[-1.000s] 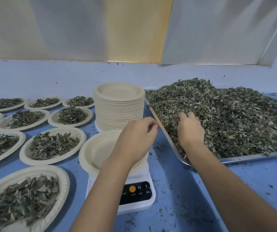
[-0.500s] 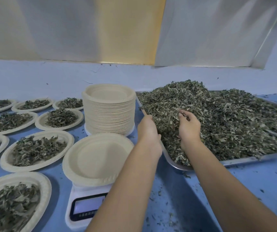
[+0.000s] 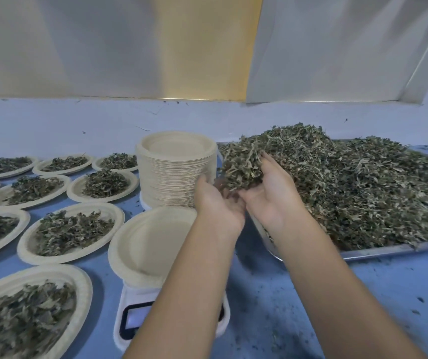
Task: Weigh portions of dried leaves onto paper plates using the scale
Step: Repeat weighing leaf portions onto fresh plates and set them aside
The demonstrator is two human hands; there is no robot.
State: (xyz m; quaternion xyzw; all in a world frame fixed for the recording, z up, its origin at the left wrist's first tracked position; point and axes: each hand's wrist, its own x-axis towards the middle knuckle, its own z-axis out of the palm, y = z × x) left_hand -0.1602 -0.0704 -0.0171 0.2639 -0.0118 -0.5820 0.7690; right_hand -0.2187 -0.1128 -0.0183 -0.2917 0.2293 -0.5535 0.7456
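My left hand (image 3: 216, 203) and my right hand (image 3: 272, 193) are cupped together, lifting a clump of dried leaves (image 3: 244, 165) above the left edge of the metal tray (image 3: 378, 251). The tray holds a big heap of dried leaves (image 3: 357, 182). An empty paper plate (image 3: 153, 242) sits on the white scale (image 3: 135, 317) just below and left of my hands; my left forearm covers part of the scale.
A tall stack of paper plates (image 3: 176, 167) stands behind the scale. Several filled plates (image 3: 70, 231) cover the blue table (image 3: 311, 307) to the left. Leaf crumbs are scattered on the table; a wall rises behind.
My hands have gathered a clump out of the heap and raised it, moving it left toward the tray's edge. The left hand came off the plate earlier.
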